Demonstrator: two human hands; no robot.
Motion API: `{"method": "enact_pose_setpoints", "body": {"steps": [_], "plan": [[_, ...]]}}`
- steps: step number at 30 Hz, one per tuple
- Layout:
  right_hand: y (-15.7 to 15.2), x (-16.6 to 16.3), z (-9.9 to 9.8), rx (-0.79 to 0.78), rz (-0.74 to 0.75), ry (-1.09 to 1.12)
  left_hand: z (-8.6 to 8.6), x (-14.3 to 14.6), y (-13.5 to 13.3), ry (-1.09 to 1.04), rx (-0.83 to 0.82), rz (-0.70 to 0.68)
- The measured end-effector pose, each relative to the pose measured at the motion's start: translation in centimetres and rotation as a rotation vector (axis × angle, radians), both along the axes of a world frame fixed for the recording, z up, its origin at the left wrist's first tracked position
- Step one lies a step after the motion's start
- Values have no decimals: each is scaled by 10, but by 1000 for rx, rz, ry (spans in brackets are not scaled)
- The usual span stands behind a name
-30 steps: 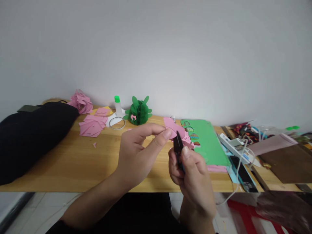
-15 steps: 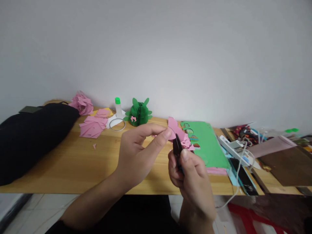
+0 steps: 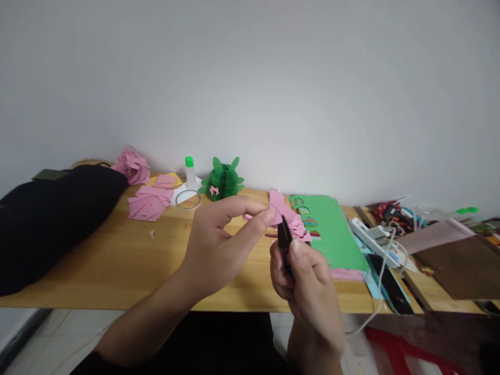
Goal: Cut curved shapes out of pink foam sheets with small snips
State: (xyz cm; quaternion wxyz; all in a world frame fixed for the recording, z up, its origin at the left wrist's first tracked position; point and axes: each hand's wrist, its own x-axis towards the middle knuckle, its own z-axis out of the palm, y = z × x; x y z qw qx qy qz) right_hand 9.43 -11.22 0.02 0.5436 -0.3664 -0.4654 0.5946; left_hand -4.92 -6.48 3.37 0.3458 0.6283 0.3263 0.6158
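Between thumb and fingertips, my left hand [image 3: 222,242] pinches a small piece of pink paper [image 3: 276,216] above the table. My right hand [image 3: 308,281] is wrapped round a pair of dark scissors [image 3: 284,234], blades pointing up. Their tips touch or lie very close to the lower right edge of the paper; I cannot tell which. Much of the scissors' handle is hidden by my fingers. Behind the held piece lie pink paper scraps [image 3: 299,227], beside a green sheet [image 3: 332,229] with cut-outs along its left edge.
A green paper cactus-like figure [image 3: 224,182] stands at the back, near a glue stick [image 3: 190,172] and a metal ring [image 3: 188,206]. Pink paper pieces [image 3: 150,203] lie left, by a black bag [image 3: 62,224]. Rightward are a power strip [image 3: 373,242] and a phone [image 3: 390,286].
Both hands stay almost in place. The scissor blades look closer together than before, and the view has shifted very slightly.
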Motion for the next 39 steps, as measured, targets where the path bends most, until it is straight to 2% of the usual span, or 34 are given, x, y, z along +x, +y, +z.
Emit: {"method": "enact_pose_setpoints", "body": {"steps": [8,22,39], "plan": [[3,5,2,48,22,-57,5,-8,3,119,70,-58],[5,6,0,66,27,-55,4,-11,7,96,83,-123],[4,4,0,41,14,-39,11,-12,7,193,118,-100]]}}
